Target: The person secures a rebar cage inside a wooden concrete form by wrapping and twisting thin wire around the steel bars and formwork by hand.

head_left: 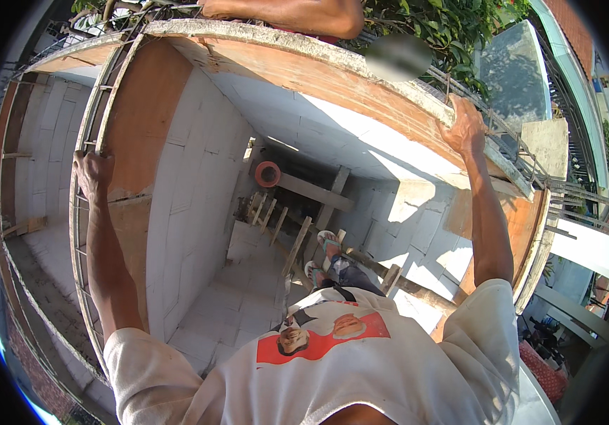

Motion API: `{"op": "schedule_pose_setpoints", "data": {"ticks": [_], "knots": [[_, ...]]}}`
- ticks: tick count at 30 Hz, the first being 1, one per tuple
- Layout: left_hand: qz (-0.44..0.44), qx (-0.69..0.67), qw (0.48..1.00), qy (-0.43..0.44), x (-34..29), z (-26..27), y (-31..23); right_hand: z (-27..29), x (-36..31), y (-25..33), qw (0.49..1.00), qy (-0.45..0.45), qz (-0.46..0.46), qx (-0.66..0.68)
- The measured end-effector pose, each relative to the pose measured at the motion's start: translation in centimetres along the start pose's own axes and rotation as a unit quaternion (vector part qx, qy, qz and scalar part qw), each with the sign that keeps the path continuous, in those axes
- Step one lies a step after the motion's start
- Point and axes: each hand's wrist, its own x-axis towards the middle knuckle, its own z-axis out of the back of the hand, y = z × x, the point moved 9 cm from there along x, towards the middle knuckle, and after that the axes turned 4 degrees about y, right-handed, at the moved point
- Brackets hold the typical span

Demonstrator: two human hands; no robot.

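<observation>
Both hands grip the wooden formwork above a white-walled room

The person's left hand (94,173) is curled over the long, narrow, ladder-like steel-bar frame (92,106), which runs up the left side beside a tall orange-brown plywood panel (144,113). The right hand (465,126) grasps the pale, crusted top edge of the long orange-brown plywood board (361,88) across the far side, near that board's right end; its fingers bend over the rim. The two hands are well apart, the arms spread wide.

So the frame lies at the person's left, and the board stretches across in front, over walls of large white blocks (201,142). Below, the person's feet (329,244) wear thong sandals among rough wooden timbers (297,246); what exactly bears them cannot be told. Deeper down, a round orange-red bucket-like container (267,174) sits beside a grey beam (315,193).

Beyond the far board, another person's bare arm (283,15) lies along the top. Green leafy branches (453,32) rise behind it, with a grey, shadow-dappled sheet (515,71) to the right. Thin steel bars (584,195) jut out at the right corner. The person wears a white T-shirt (361,361) with a red print.
</observation>
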Motion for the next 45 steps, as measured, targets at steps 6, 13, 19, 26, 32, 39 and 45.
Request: {"op": "schedule_pose_setpoints", "data": {"ticks": [6, 13, 19, 26, 32, 39, 45], "knots": [[0.024, -0.024, 0.998, 0.055, -0.6, 0.2, -1.5, 0.5, -0.2, -0.6, 0.999, 0.027, -0.024, -0.020], [0.050, -0.041, 0.996, 0.054, -1.4, 2.0, -1.1, 0.4, 0.7, 0.6, 0.998, 0.060, -0.016, 0.013], [0.047, -0.097, 0.991, 0.074, -0.8, 2.3, -1.5, 0.2, -0.4, -0.2, 0.999, 0.036, -0.026, 0.018], [0.058, -0.088, 0.992, 0.063, -1.4, 1.5, -0.2, -0.2, -0.2, 0.2, 0.998, 0.031, 0.003, 0.049], [0.080, -0.094, 0.988, 0.097, -1.7, 2.9, -1.6, 0.3, -0.6, -0.2, 0.999, 0.020, -0.005, 0.028], [0.079, -0.118, 0.986, 0.085, -1.7, 3.4, -1.7, 0.6, -0.5, 0.1, 1.000, 0.012, -0.003, 0.024], [0.077, -0.108, 0.986, 0.098, -1.3, 3.0, -1.7, -0.3, -0.6, -1.1, 1.000, 0.008, 0.000, -0.001]]}}
